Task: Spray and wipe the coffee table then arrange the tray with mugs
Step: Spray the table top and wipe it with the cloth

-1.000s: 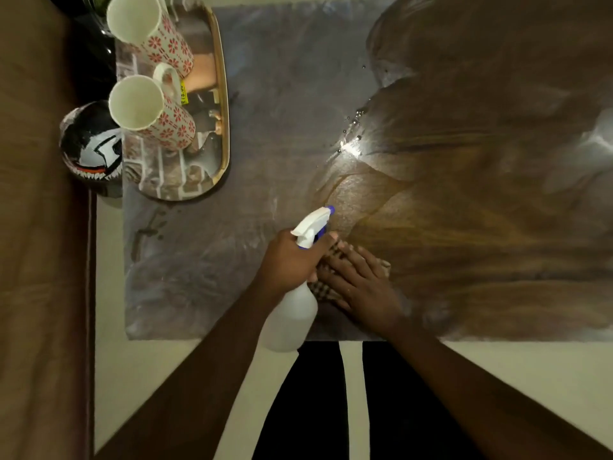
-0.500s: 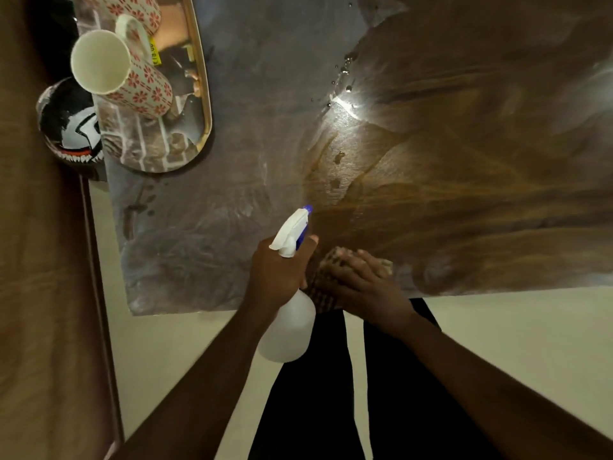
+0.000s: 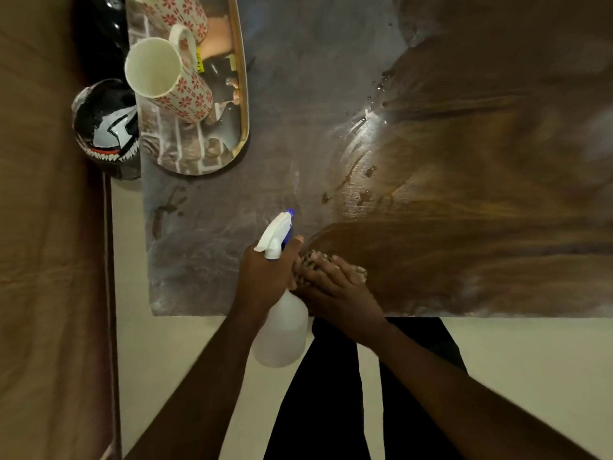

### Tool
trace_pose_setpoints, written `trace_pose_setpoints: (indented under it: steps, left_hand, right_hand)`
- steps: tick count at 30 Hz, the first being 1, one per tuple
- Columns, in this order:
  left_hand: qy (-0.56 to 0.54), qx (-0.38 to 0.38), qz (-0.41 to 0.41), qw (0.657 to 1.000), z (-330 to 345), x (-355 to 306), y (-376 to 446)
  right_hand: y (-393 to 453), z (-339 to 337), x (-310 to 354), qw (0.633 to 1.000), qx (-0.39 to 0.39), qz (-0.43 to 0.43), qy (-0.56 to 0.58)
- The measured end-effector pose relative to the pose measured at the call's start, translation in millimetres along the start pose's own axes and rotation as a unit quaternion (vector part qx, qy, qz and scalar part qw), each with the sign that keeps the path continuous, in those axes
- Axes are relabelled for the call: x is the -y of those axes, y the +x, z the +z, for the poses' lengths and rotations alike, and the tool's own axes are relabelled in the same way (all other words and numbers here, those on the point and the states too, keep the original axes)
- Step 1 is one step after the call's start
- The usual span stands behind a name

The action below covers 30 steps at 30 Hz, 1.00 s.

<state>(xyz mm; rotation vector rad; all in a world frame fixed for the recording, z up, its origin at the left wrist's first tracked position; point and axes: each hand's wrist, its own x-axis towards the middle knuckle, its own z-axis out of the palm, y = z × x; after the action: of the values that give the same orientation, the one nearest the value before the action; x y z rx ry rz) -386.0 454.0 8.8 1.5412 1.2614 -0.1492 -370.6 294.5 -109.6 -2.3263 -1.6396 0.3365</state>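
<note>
1. We hold the spray bottle (image 3: 282, 327) in our left hand (image 3: 265, 277), fingers wrapped round its neck just under the white trigger head, nozzle aimed over the desk (image 3: 298, 78); kept there, it is ready for another squirt without our setting it down.
2. Our right hand (image 3: 335, 287) presses the checked cloth (image 3: 310, 260) onto the desk near its front edge, fingers laid over it and slightly curled, so the palm can drive the wipe.
3. The two hands touch, so the bottle crowds the cloth's path to the left.
4. Droplets and wet streaks lie ahead of the cloth; the left part of the desk looks dull, and we judge it not yet wiped.
5. The tray (image 3: 243, 94) sits at the far left corner with two patterned mugs (image 3: 172, 81) on it, well apart from the cloth.
6. A black mask-printed ball (image 3: 106, 127) lies just beside the tray, off the desk edge.
</note>
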Motion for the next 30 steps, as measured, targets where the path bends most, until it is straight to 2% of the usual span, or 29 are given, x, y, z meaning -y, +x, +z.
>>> trace_pose_setpoints:
  steps: [1,3,5,7,8,9,10,12,14,15,16,18,21,23,25,27,29,30]
  left_hand:
    - [-0.001,-0.001,0.001,1.000,-3,0,2]
    - [0.001,-0.005,-0.004,1.000,-5,0,5]
    - [-0.008,0.002,-0.011,1.000,-8,2,9]
    - [-0.017,0.012,-0.013,1.000,-8,-1,12]
    - [-0.027,0.010,-0.011,1.000,-8,-3,15]
    - [-0.033,0.001,-0.012,0.999,-8,-7,16]
    - [-0.036,-0.011,-0.005,0.999,-8,-8,19]
    - [-0.041,-0.028,0.013,0.999,-8,-15,25]
    - [-0.047,-0.018,0.025,0.998,-9,-24,32]
    - [-0.048,-0.003,0.022,0.999,-11,-29,36]
    - [-0.049,0.013,0.018,0.999,-13,-32,41]
    - [-0.053,0.019,0.006,0.998,-16,-36,53]
    - [-0.071,-0.006,0.010,0.997,-21,-43,71]
    - [-0.083,-0.009,0.018,0.996,-23,-52,80]
    - [-0.101,0.009,0.037,0.994,-25,-61,85]
    - [-0.099,0.026,0.064,0.993,-27,-70,87]
    - [-0.089,0.022,0.073,0.993,-31,-78,92]
    - [-0.084,0.021,0.072,0.994,-32,-84,95]
  right_hand:
    - [-10,-3,-16,0.999,0.020,-0.040,-0.009]
    - [-21,-13,-52,1.000,0.019,-0.005,-0.023]
    - [0,-29,-71,0.991,-0.021,0.134,-0.013]
    - [39,-36,-64,0.959,-0.072,0.276,0.009]
    - [59,-33,-53,0.949,-0.081,0.303,0.016]
    - [75,-28,-38,0.952,-0.080,0.294,0.023]
    - [83,-22,-23,0.966,-0.068,0.249,0.030]
    - [72,-7,2,0.995,-0.026,0.093,0.024]
    - [44,-6,-4,0.999,0.026,-0.027,-0.013]
    - [35,-11,-16,0.998,0.030,-0.037,-0.029]
    - [29,-18,-30,0.999,0.022,-0.009,-0.037]
    - [31,-31,-57,0.993,-0.012,0.110,-0.031]
    - [80,-41,-76,0.958,-0.074,0.276,-0.020]
    - [129,-36,-70,0.945,-0.093,0.315,-0.009]
    - [165,-30,-56,0.964,-0.077,0.253,-0.004]
    - [166,-23,-47,0.995,-0.028,0.094,-0.028]
    - [144,-29,-63,0.997,0.033,-0.040,-0.050]
    - [133,-36,-79,0.996,0.048,-0.058,-0.051]
